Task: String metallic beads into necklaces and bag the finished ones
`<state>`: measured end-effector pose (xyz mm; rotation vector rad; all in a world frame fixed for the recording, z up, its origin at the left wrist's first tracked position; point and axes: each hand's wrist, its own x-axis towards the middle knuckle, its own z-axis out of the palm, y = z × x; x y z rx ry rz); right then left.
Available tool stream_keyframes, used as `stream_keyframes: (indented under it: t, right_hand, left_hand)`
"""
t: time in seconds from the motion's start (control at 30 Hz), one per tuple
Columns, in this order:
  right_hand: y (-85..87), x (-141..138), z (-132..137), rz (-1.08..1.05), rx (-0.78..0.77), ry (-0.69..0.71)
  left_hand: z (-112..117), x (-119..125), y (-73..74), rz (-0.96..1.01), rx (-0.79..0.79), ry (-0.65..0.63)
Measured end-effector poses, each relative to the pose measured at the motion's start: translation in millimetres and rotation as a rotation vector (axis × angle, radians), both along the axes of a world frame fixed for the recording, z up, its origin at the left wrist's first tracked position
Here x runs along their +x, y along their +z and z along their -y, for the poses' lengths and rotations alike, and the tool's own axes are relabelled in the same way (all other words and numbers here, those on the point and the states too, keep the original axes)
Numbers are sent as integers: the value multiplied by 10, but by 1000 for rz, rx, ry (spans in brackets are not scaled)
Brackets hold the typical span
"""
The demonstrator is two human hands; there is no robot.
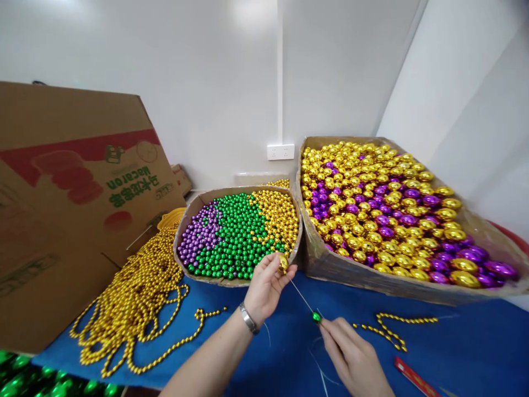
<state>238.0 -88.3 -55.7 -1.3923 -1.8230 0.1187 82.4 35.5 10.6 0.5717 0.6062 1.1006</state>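
My left hand (264,286) is closed in a pinch on a gold oval bead (283,263), held just in front of the round box of small beads (194,212). A thin needle or wire (301,298) runs from that bead down to a green bead (316,317). My right hand (351,355) pinches the needle right by the green bead. A strand of gold beads (388,325) trails on the blue cloth (475,347) to the right of my right hand.
The round box holds purple, green and gold small beads. A big cardboard box (372,281) of large gold and purple oval beads stands at right. A heap of gold bead strings (132,298) lies at left, by a leaning carton (61,187). A red stick (415,377) lies near the front.
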Motion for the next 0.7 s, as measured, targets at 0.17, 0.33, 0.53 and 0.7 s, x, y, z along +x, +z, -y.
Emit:
stream_keyframes:
  t: [0.17,0.33,0.53,0.7]
  right_hand:
    - [-45,36,-10,130,53,-46]
    - [-94,65,-11,263,106,-89]
    - [-72,69,-13,321,119,-110]
    - [-57,96,-8,374,128,-123]
  left_hand:
    - [26,-11,-30,0,-15,18]
    - [41,-21,-51,3,-37,42]
    - [55,-31,-77,18,-63,58]
    - [55,-46,-88,21,-74,68]
